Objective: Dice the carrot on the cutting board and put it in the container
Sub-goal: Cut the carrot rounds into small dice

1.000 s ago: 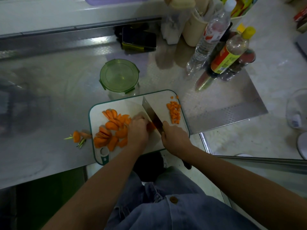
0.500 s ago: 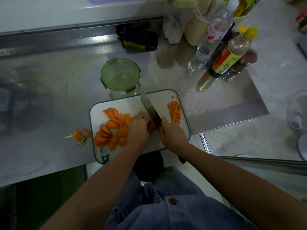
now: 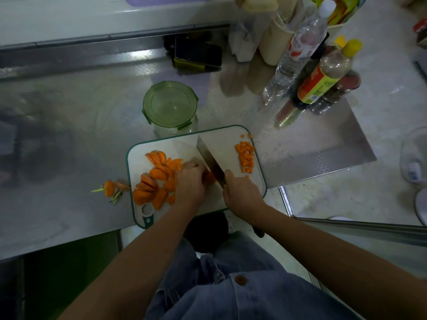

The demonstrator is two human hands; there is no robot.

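My right hand (image 3: 242, 192) has its grip wrapped round the cleaver (image 3: 209, 155) handle. My left hand (image 3: 190, 181) grips a carrot piece (image 3: 208, 177) beside the blade, on the cutting board (image 3: 231, 139) at the table (image 3: 80, 112) near edge. Slices (image 3: 157, 176) lie left, dice (image 3: 246, 155) right, and the lidded container (image 3: 171, 107) behind. I'd tuck my fingertips back and cut narrow, even strips.

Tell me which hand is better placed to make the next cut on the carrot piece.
Right. The right hand grips the cleaver, whose blade stands against the carrot piece on the cutting board. The left hand holds that piece down, so it should steady, not cut.
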